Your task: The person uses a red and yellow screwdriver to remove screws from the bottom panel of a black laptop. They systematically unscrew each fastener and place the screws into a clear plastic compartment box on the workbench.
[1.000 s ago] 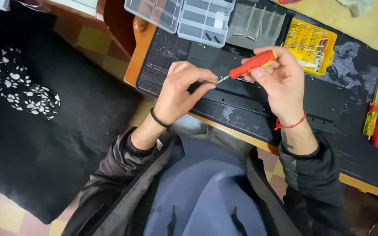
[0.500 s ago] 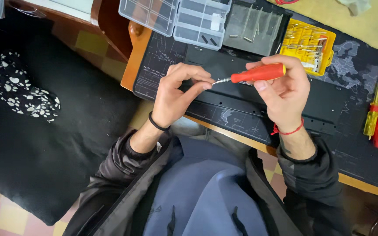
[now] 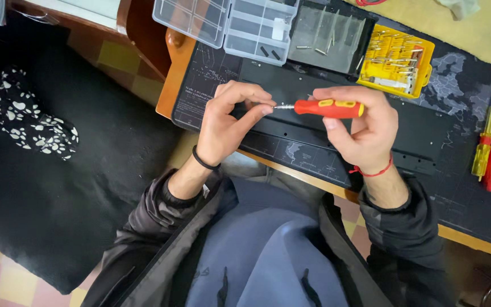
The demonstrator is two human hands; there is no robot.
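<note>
My right hand (image 3: 359,133) grips a small red screwdriver with yellow inlays (image 3: 328,108), held level above a long black panel (image 3: 404,136) on the desk. Its thin metal tip points left. My left hand (image 3: 228,122) pinches that tip between thumb and forefinger; whether a bit or screw sits in the pinch is hidden. Both wrists wear thin bands, black on the left, red on the right.
A clear plastic compartment box (image 3: 228,23) and a dark tray of metal bits (image 3: 331,37) lie at the back. A yellow bit holder (image 3: 396,59) sits to their right. Larger red and yellow screwdrivers (image 3: 487,148) lie at the right. A black patterned cushion (image 3: 35,131) is left.
Both hands have shifted slightly left and lower over the panel. The screwdriver has levelled out from a tilt, and my left fingers have closed on its tip.
</note>
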